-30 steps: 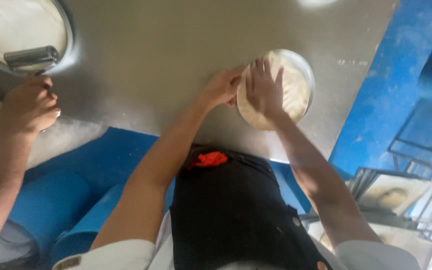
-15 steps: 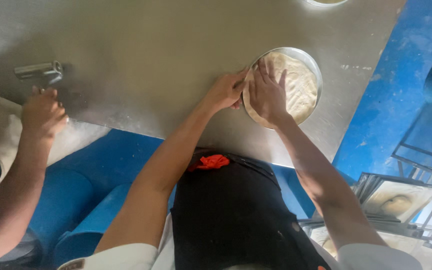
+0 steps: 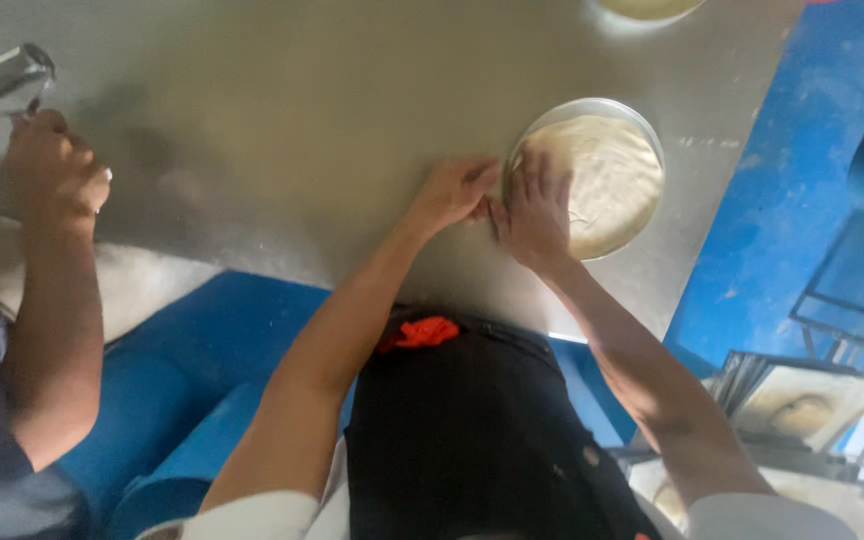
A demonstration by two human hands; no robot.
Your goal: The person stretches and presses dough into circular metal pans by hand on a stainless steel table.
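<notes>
The right hand (image 3: 535, 205) lies flat and spread, fingers fanned wide, palm pressed down on the pale dough (image 3: 602, 180) at about 8 o'clock of its disc. It grips nothing; it only bears on the soft sheet. The left hand (image 3: 452, 190) sits just beside it, at 9 o'clock of the round metal pan (image 3: 652, 140), fingers loosely curled and partly open, its tips at the pan's rim; whether they pinch the rim cannot be told.

The pan is shallow, circular and shiny, and the dough fills it almost edge to edge, cream-coloured, matte and slightly uneven on top. The pan rests on the surface (image 3: 302, 110), a broad sheet of dull grey metal with a brushed, faintly smeared sheen, at roughly 2 o'clock in the view.

The person wears a black apron (image 3: 472, 430) with a small red knot (image 3: 422, 332) at its upper edge, and white sleeves show at the bottom of the frame.

At 10 o'clock, well apart from the pan, a co-worker's hand (image 3: 52, 165) is closed into a fist just below a bright metal cylinder (image 3: 7, 78); the blur hides whether they touch. At 12 o'clock the edge of a second pan (image 3: 647, 8) shows. Blue floor (image 3: 782, 190) runs at 3 o'clock, and a metal rack (image 3: 832, 390) with trays stands at 4 o'clock.
</notes>
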